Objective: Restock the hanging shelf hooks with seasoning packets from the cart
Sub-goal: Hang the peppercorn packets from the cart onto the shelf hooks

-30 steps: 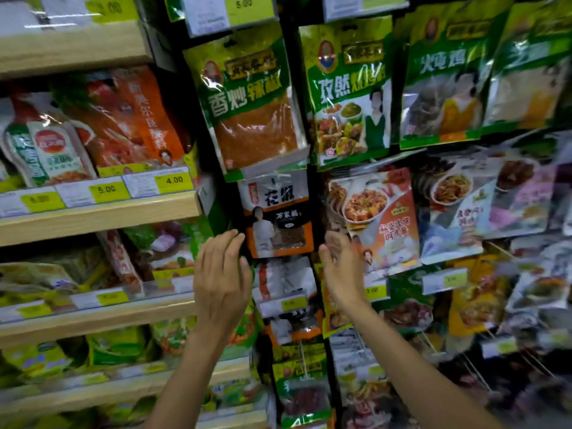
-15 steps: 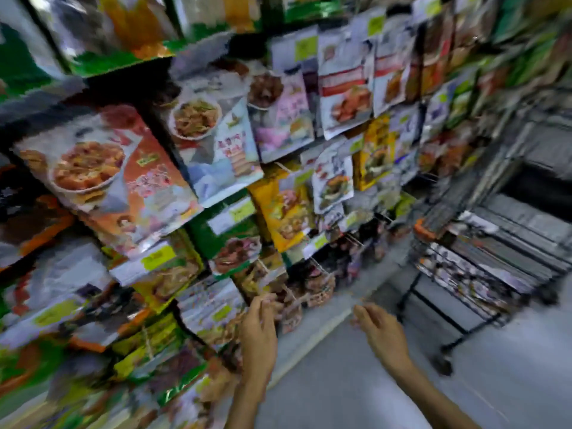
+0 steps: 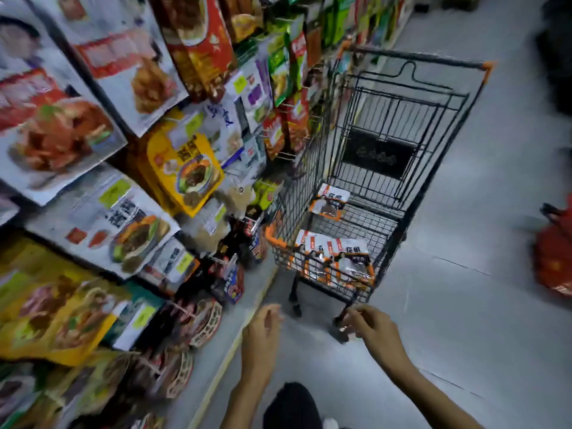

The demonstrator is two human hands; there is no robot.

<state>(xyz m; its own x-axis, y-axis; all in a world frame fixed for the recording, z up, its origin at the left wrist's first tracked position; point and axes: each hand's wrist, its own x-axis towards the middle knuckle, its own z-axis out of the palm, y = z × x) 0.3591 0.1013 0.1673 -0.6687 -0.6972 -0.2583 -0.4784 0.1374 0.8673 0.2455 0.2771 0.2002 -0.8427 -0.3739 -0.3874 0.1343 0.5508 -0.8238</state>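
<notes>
A black wire cart (image 3: pixel 411 97) with orange corners stands on the grey floor right of the shelving. Inside it lie white-and-orange seasoning packets: a fanned bunch (image 3: pixel 337 258) at the near end and a single packet (image 3: pixel 331 202) further in. Hanging hooks crowded with seasoning packets (image 3: pixel 188 168) fill the left side of the view. My left hand (image 3: pixel 263 332) hangs low in front of the cart, fingers loosely curled, holding nothing. My right hand (image 3: pixel 371 329) is just below the cart's near corner, fingers loosely bent and empty. Both hands are short of the cart.
A red bag or basket (image 3: pixel 554 258) sits on the floor at the far right. A dark shape (image 3: pixel 291 407), probably my leg, shows at the bottom. Low hooks (image 3: pixel 192 323) with round-patterned packets jut out near my left hand. Bare grey floor (image 3: pixel 464 335) lies right of the cart.
My view has swung from the hooks down and right to the cart. Both hands dropped from the hanging packets to waist height and now reach toward the cart's near end, empty.
</notes>
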